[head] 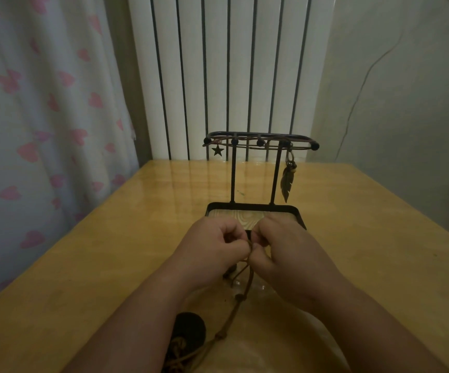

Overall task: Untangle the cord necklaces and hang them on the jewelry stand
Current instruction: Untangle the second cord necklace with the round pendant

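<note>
I see both hands meeting low, just before the jewelry stand point(232, 173). The left hand point(212, 246) and right hand point(285, 246) both have their fingers curled and pinch the cord necklace point(234, 316) between them. Its beaded cord trails down toward me over the table point(110, 238). A star pendant point(217, 151) and a feather pendant point(287, 184) hang from the stand's top rail.
</note>
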A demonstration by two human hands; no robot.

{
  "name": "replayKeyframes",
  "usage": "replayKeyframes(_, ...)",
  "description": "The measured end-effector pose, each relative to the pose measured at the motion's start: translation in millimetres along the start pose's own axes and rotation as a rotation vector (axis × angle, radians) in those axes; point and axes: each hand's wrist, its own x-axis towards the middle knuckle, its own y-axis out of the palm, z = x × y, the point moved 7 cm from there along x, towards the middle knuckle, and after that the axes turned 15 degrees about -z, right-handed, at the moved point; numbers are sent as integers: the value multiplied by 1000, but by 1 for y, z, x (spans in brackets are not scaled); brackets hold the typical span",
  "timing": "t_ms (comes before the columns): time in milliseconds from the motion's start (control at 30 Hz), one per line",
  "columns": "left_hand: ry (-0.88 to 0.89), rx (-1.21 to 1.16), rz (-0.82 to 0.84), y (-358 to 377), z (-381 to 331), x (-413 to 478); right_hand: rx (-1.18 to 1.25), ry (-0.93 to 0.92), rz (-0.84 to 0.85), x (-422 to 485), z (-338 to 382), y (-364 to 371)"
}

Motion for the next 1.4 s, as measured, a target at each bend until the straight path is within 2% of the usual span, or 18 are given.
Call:
replayKeyframes(200,-29,-57,-28,0,1,1,-53,-43,-51,2,2,-1)
replayKeyframes(567,-196,-334,68,10,8,0,269,138,-139,-4,-5,8)
replayKeyframes(800,-29,-55,40,-3,7,4,230,138,52,-5,-11,10)
replayKeyframes(1000,34,47,28,-4,5,4,110,76,26,-4,-9,4)
replayKeyframes(1200,25,43,35,1,5,4,-14,2,10,0,-2,2)
replayKeyframes(1400,-70,-94,58,6,9,3,5,-30,-72,-1,0,5)
